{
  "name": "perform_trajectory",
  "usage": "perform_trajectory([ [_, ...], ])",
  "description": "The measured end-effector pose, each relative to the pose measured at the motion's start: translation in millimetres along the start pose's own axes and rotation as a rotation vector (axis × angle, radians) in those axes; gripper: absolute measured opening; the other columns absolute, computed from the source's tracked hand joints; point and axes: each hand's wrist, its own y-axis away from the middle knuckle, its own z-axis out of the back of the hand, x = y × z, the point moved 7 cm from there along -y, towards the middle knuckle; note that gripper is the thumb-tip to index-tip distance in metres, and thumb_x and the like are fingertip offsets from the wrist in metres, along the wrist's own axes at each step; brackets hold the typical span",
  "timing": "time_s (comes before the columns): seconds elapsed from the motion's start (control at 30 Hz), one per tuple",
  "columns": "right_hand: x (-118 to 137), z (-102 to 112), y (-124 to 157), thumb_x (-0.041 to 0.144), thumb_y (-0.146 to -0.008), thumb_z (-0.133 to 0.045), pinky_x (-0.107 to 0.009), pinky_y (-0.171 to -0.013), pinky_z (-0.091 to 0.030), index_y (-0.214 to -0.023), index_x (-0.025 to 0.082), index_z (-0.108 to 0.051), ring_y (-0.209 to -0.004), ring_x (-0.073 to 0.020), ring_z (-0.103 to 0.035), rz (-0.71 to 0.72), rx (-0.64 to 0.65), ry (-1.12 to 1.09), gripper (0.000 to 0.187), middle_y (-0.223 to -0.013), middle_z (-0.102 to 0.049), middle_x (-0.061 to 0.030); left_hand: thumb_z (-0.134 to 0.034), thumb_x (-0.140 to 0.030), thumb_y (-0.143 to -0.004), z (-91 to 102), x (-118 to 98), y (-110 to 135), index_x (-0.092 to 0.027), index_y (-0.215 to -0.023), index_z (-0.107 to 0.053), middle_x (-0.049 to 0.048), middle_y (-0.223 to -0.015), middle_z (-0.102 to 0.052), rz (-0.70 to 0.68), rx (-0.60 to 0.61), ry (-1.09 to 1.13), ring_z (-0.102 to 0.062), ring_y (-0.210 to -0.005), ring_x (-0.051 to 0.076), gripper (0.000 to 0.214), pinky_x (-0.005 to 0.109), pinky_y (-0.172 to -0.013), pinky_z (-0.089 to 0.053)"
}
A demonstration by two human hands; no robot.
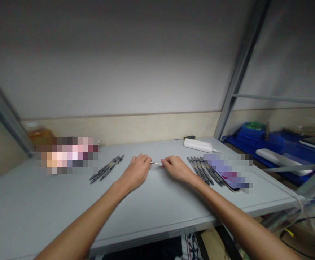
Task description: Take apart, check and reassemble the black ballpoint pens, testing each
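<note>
Over the middle of the table, a thin shiny rod (156, 164) spans the small gap between my hands. My left hand (138, 169) is closed around its left end, palm down, with the fingers together. The thumb and fingers of my right hand (176, 167) pinch the other end. What lies inside either grip is hidden. A small group of dark grey pens (108, 169) lies to the left of my left hand. Several more grey pens (200, 170) lie side by side to the right of my right hand.
A phone (224, 173), partly blurred out, lies beside the right-hand pens. Behind it are a white power strip (197, 145) and a screwdriver (189, 137). A pixelated item (69, 155) and a bottle (39, 135) stand at left. Metal posts (242, 68) frame the table.
</note>
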Motion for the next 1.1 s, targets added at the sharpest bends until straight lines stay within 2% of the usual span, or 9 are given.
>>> perform_trajectory([
  [0.13,4,-9,-5,0.042,-0.091,-0.023,-0.024,-0.066,-0.037,-0.071,0.009,-0.070,-0.066,-0.0175,-0.061,-0.077,0.113,-0.014,0.061,-0.068,-0.068,-0.0135,-0.035,-0.019,-0.088,6.0,-20,-1,-0.016,-0.088,-0.053,0.0085,-0.087,-0.056,-0.028,-0.020,-0.177,-0.048,-0.086,0.023,0.019,0.036,-0.074,-0.034],
  [0.23,8,-17,-6,0.044,-0.091,-0.019,-0.025,-0.068,-0.039,-0.079,0.007,-0.070,-0.074,-0.0193,-0.063,-0.121,0.168,0.033,0.064,-0.078,-0.069,-0.0177,-0.040,-0.013,-0.084,7.1,-25,-1,-0.015,-0.093,-0.054,0.0097,-0.087,-0.057,-0.003,-0.038,-0.229,-0.049,-0.087,0.023,0.017,0.037,-0.075,-0.034],
  [0.37,16,-18,-2,0.038,-0.092,-0.019,-0.029,-0.071,-0.041,-0.092,0.007,-0.068,-0.085,-0.0237,-0.063,-0.123,0.084,0.193,0.058,-0.094,-0.067,-0.0219,-0.038,-0.006,-0.081,3.5,-20,-1,-0.014,-0.087,-0.056,0.0101,-0.082,-0.062,0.080,0.017,-0.226,-0.056,-0.083,0.024,0.021,0.037,-0.076,-0.036],
  [0.53,32,-17,6,0.031,-0.092,-0.020,-0.034,-0.070,-0.044,-0.090,0.012,-0.070,-0.082,-0.0260,-0.065,-0.061,-0.002,0.389,0.054,-0.086,-0.069,-0.0184,-0.035,-0.008,-0.083,-4.8,-9,1,-0.014,-0.086,-0.061,0.0118,-0.078,-0.067,0.225,0.170,-0.189,-0.063,-0.076,0.024,0.027,0.034,-0.069,-0.041],
  [0.67,39,-15,7,0.029,-0.092,-0.023,-0.034,-0.067,-0.045,-0.086,0.013,-0.071,-0.079,-0.0261,-0.066,0.003,-0.077,0.492,0.051,-0.081,-0.069,-0.0185,-0.038,-0.012,-0.080,-13.9,-1,5,-0.016,-0.087,-0.065,0.0123,-0.077,-0.068,0.323,0.211,-0.144,-0.064,-0.073,0.023,0.028,0.030,-0.063,-0.043],
  [0.8,41,-16,8,0.028,-0.092,-0.024,-0.033,-0.062,-0.045,-0.081,0.011,-0.071,-0.075,-0.0266,-0.066,0.094,-0.117,0.523,0.051,-0.076,-0.069,-0.0193,-0.041,-0.015,-0.079,-22.6,1,6,-0.017,-0.080,-0.066,0.0141,-0.075,-0.067,0.328,0.181,-0.051,-0.064,-0.071,0.026,0.025,0.032,-0.061,-0.043],
  [0.9,38,-15,7,0.028,-0.092,-0.026,-0.032,-0.062,-0.044,-0.081,0.010,-0.071,-0.074,-0.0258,-0.066,0.124,-0.122,0.510,0.050,-0.075,-0.068,-0.0197,-0.042,-0.019,-0.080,-22.6,1,4,-0.018,-0.082,-0.062,0.0109,-0.072,-0.066,0.303,0.139,0.044,-0.062,-0.067,0.024,0.020,0.031,-0.059,-0.041],
  [1.0,29,-9,4,0.030,-0.092,-0.026,-0.032,-0.063,-0.044,-0.082,0.012,-0.071,-0.075,-0.0258,-0.066,0.063,-0.146,0.514,0.049,-0.076,-0.068,-0.0193,-0.043,-0.026,-0.083,-11.8,-1,1,-0.019,-0.093,-0.055,0.0072,-0.076,-0.064,0.218,0.027,0.124,-0.059,-0.069,0.021,0.018,0.030,-0.062,-0.041],
  [1.1,16,-3,1,0.031,-0.092,-0.025,-0.032,-0.064,-0.044,-0.083,0.014,-0.072,-0.075,-0.0259,-0.066,-0.029,-0.160,0.526,0.051,-0.077,-0.069,-0.0185,-0.042,-0.032,-0.086,1.1,0,-1,-0.017,-0.091,-0.053,0.0075,-0.083,-0.060,0.092,-0.085,0.178,-0.054,-0.079,0.020,0.019,0.031,-0.071,-0.041],
])
